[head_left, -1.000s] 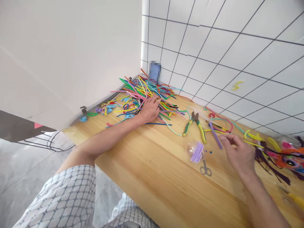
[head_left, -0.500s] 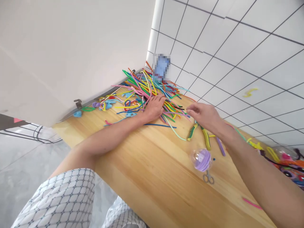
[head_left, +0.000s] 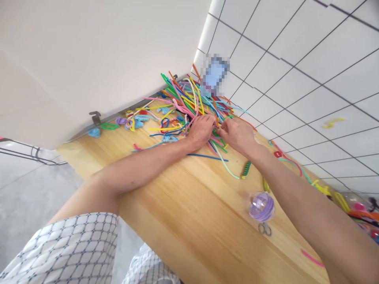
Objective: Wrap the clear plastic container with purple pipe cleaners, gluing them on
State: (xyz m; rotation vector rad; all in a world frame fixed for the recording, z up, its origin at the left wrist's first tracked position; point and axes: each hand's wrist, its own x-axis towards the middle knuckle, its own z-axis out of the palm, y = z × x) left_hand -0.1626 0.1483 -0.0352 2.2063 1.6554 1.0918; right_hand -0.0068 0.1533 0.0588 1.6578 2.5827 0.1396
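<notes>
A heap of multicoloured pipe cleaners (head_left: 185, 100) lies in the corner of the table. My left hand (head_left: 203, 130) rests at its near edge, fingers curled over, with a bit of purple pipe cleaner at the fingertips. Right beside it, my right hand (head_left: 237, 135) is closed in a pinch, its thumb and forefinger meeting the left fingertips. A thin purple end shows past the right hand's outer side. The fingers hide most of the strand. Below my right wrist lie pliers with green and yellow handles (head_left: 245, 169), partly covered by the forearm.
A clear ball with purple strands (head_left: 262, 207) and small scissors (head_left: 265, 229) lie nearer me. A phone (head_left: 215, 74), blurred out, leans by the tiled wall. Twisted pipe-cleaner pieces (head_left: 137, 121) line the left panel. More coloured pieces (head_left: 363, 217) sit at the right edge.
My right hand has moved left from above the pliers to meet my left hand at the heap. The left hand stays at the heap. The view has shifted slightly.
</notes>
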